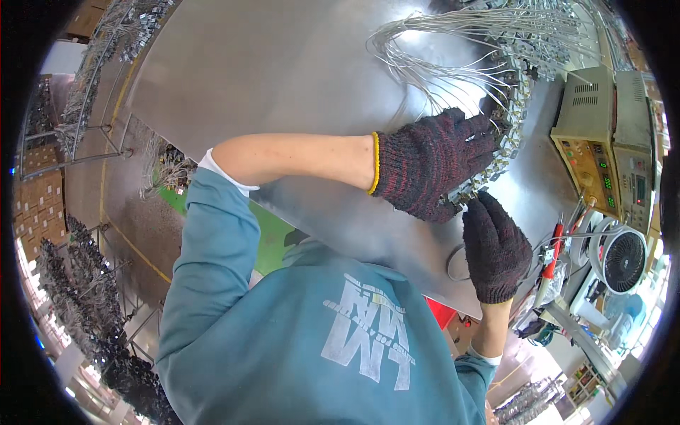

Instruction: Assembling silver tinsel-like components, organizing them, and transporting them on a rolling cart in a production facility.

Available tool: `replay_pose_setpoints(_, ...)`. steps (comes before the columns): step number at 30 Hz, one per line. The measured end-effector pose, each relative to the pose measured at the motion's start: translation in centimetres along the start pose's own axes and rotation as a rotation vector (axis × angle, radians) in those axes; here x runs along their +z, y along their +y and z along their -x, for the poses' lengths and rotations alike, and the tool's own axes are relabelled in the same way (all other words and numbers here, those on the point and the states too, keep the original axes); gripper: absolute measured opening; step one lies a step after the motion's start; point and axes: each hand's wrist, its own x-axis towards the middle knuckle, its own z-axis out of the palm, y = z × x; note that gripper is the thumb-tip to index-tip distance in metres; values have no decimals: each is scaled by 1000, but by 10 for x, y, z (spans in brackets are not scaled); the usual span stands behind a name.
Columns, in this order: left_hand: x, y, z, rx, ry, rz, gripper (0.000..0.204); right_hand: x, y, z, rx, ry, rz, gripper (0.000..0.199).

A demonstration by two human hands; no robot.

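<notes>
Evidently, over the broad grey metal table [234, 64] fanned thin whitish wires [489, 25], probably limp, beside a curved row of small silvery metal parts [521, 106], likely stiff, best held by their bodies. The left black-and-red knit-gloved hand [438, 166] lay across the row, fingers extended; the right dark knit-gloved hand [498, 248] bent its fingers at the near end. Neither grip could be told.

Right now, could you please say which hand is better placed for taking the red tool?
Probably the right hand: it lies nearer the red tool; the left hand is by the metal parts.
</notes>
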Motion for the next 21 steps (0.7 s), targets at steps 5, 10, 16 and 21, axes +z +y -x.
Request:
replay_pose_setpoints(5, 5, 2, -2, 48, 109, -21, 83, 7, -15, 18, 255, 195, -473, 28)
replay_pose_setpoints(10, 1, 1, -4, 23, -6, -48, 95, 17, -24, 18, 246, 137, -343, 33)
replay_pose_setpoints(16, 0, 1, -6, 14, -91, -53, 97, 19, -10, 22, -4, 47, -58, 36)
replay_pose_setpoints(21, 5, -6, -4, 62, 31, -54, 98, 15, -16, 20, -8, 23, 3, 37)
